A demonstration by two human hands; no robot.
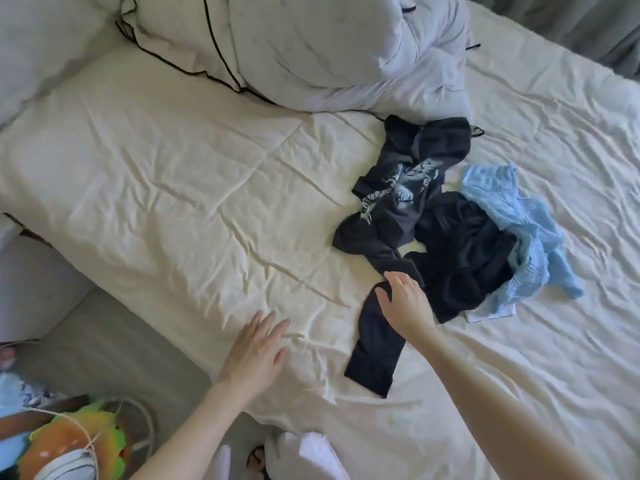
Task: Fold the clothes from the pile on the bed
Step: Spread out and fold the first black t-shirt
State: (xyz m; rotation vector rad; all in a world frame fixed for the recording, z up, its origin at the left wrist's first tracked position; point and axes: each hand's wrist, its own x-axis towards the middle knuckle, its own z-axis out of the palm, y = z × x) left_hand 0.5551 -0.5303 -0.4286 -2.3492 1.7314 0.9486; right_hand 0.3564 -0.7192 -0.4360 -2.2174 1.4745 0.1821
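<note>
Clothes pile on bed, right hand atop black garment.

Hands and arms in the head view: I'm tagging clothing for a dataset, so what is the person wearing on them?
Nothing shows on either. The left hand and right hand are bare, with no gloves, and no rings can be made out on the fingers. Both forearms are uncovered as far as the frame shows, with no sleeves, watch or bracelets in sight.

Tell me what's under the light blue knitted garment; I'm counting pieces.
A white fabric corner peeks out beneath the light blue knitted garment, whose left edge overlaps the black garment. Anything else underneath is hidden.
</note>
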